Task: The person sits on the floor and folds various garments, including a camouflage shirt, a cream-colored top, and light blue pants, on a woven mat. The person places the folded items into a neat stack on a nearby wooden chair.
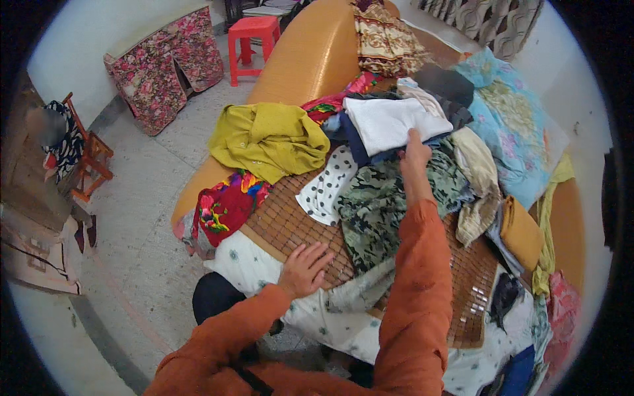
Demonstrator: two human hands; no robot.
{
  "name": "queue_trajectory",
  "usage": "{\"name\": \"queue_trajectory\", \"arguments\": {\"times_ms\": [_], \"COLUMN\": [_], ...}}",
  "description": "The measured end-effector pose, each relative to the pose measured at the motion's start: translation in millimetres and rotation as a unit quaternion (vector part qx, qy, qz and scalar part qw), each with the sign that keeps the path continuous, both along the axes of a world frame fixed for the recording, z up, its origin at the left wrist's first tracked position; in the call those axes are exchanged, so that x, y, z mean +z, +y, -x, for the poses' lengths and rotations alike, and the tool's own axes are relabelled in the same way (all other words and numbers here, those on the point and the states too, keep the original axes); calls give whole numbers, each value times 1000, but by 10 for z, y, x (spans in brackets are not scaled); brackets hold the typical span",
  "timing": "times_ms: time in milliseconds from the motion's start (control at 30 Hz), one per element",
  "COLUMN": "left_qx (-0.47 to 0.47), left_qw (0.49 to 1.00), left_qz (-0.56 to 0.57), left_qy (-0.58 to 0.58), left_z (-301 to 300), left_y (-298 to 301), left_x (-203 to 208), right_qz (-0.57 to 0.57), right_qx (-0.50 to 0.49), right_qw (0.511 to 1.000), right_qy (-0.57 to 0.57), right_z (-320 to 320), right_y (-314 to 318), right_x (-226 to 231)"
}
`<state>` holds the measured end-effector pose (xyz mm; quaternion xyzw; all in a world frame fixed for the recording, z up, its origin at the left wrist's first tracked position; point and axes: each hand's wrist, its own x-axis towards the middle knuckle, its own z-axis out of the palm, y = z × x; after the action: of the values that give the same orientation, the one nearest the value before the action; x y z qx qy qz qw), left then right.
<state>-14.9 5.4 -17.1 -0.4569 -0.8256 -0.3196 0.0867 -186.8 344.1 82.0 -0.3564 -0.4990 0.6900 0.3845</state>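
Sorting and folding look only part done. The white cloth (386,125) lies folded flat toward the far side of the mat (284,208), on top of a navy cloth (354,142); the right hand (415,162) has its near edge, thumb on top and fingers apparently tucked beneath. The left hand (304,270) rests on the mat's near edge, fingers a little spread, holding nothing. Also finished, by its neat shape, is the mustard cloth (525,234) at the mat's right edge. Much seems left: the camouflage cloth (373,211) sprawls rumpled over the mat's middle, with the dotted cloth (328,188) just left of it, and the cream shirt (477,175) lies loose toward the mat's right. The yellow shirt (267,138) is bunched beyond the mat's far left, the red cloth (221,210) crumpled at its left edge, and the blue sheet (508,125) heaped beyond its far right.
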Motion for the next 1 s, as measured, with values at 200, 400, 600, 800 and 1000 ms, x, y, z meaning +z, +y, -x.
{"name": "queue_trajectory", "arguments": {"times_ms": [200, 400, 600, 800, 1000], "left_qx": [25, 26, -19, -173, -118], "left_qw": [999, 996, 994, 955, 860], "left_qz": [-15, -26, -103, -125, -240], "left_qy": [32, 81, -29, -206, -434], "left_z": [-37, -96, -313, -1274, -1570], "left_y": [-21, 2, 132, 501, 663], "left_x": [-74, -116, 108, 463, 494], "right_qz": [36, 126, 119, 22, 253], "right_qx": [118, 11, -14, -29, 20], "right_qw": [990, 992, 993, 999, 956], "right_qy": [73, -22, -5, -1, 144], "right_z": [-2428, -4626, -5202, -5061, -5196], "right_y": [-551, -900, -1094, -1474, -1381], "right_x": [471, -461, -706, -810, -944]}}
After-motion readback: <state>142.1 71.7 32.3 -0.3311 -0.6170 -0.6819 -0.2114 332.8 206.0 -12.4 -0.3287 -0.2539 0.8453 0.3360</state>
